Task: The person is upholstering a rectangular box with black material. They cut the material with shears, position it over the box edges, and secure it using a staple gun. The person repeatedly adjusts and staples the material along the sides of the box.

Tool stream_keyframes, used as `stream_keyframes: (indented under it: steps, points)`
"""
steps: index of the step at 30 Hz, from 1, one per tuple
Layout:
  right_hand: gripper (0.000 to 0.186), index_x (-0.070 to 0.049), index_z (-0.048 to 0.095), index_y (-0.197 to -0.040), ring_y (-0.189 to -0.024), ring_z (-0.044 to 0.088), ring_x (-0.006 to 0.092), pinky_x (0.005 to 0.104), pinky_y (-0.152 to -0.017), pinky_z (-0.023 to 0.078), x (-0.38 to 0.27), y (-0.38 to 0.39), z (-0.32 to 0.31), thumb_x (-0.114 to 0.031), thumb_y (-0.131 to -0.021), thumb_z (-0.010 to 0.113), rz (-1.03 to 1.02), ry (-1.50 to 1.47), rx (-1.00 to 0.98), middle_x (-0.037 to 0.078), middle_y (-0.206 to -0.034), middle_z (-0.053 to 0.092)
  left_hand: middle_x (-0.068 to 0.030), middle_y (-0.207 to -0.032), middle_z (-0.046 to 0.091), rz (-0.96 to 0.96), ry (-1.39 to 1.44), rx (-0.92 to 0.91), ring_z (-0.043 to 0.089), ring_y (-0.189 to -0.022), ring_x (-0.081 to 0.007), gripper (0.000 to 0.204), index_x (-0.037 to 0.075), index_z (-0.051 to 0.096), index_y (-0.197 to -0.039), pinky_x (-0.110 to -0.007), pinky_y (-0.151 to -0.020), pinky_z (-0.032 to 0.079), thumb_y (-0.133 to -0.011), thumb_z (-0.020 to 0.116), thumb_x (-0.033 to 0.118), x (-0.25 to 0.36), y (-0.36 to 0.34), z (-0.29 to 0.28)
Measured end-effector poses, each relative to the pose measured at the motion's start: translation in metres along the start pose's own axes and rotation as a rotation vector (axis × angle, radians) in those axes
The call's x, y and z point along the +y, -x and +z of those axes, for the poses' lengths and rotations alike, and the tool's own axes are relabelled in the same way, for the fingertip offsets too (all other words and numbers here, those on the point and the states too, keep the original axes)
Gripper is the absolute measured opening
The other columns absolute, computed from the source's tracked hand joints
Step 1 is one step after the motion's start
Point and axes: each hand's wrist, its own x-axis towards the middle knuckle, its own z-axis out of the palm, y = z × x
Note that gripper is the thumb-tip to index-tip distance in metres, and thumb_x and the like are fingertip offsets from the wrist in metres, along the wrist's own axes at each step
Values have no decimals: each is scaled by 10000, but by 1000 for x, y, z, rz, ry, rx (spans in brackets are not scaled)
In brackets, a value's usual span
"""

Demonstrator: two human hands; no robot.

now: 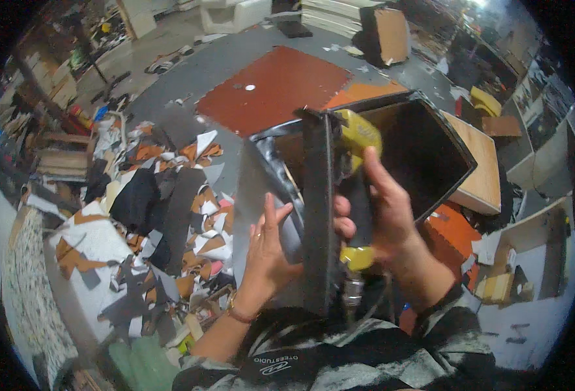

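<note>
My right hand (395, 212) is wrapped round the black grip of a yellow and black air staple gun (360, 140). A metal hose coupling (352, 290) sits at the lower end of its handle. The tool's head is up against a dark upright edge panel (320, 195) of a hollow box-like frame (440, 127) with black covering. On the left side my left hand (266, 251) rests with fingers stretched along the frame's shiny grey-black covering (281, 173); its thumb is hidden. Where the staple gun's nose meets the panel cannot be made out.
A brown-red sheet (277, 85) lies on the grey floor beyond the frame. To the left is a heap of fabric and leather scraps (202, 228). A light wooden panel (479, 166) and an orange piece (453, 231) are at the right. Foam blocks (333, 16) stand far back.
</note>
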Motion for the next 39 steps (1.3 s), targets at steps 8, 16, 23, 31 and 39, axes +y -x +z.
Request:
stream_keyframes:
  steps: [8,16,23,31,39]
  points:
    - [571,-129,652,-1234,-595,665,165,385,-560,615,72,-56,-41,-654,-1072,497,38,-62,115,36,-766,654,-103,-1511,559,162,517,-14,612,-1304,-260,1152,96,125,-1724,-421,-1103,488,-827,847,86,5,13,-8]
    - [600,-70,700,-1146,-671,578,171,339,-590,504,75,-45,-47,-630,-1077,495,-14,-127,29,61,-891,658,-87,-1046,768,-598,-89,364,718,-877,-137,303,20,736,-1230,-273,-738,581,-1082,625,261,-95,96,-144]
    - [592,-84,670,-1138,-703,560,199,347,-599,475,77,-46,-55,-637,-1080,467,-17,-152,-8,61,-889,602,-227,-1019,758,-618,-439,190,700,-955,-478,273,0,712,-1098,-538,-915,562,-993,646,243,-246,292,-31]
    - [582,-109,725,-1139,-692,685,206,363,-573,564,77,-44,-60,-645,-1059,512,12,-168,-21,68,-875,700,-334,-1053,739,-1242,-572,466,719,-997,-534,407,-75,668,-1102,-597,-903,560,-943,721,296,-288,368,5]
    - [546,-162,697,-1078,-532,620,207,347,-536,533,77,-45,-48,-692,-1006,588,-67,-48,193,53,-709,670,-249,-1003,770,-1057,-778,354,759,-920,-449,361,16,742,-966,-527,-823,610,-876,785,363,-308,326,-4]
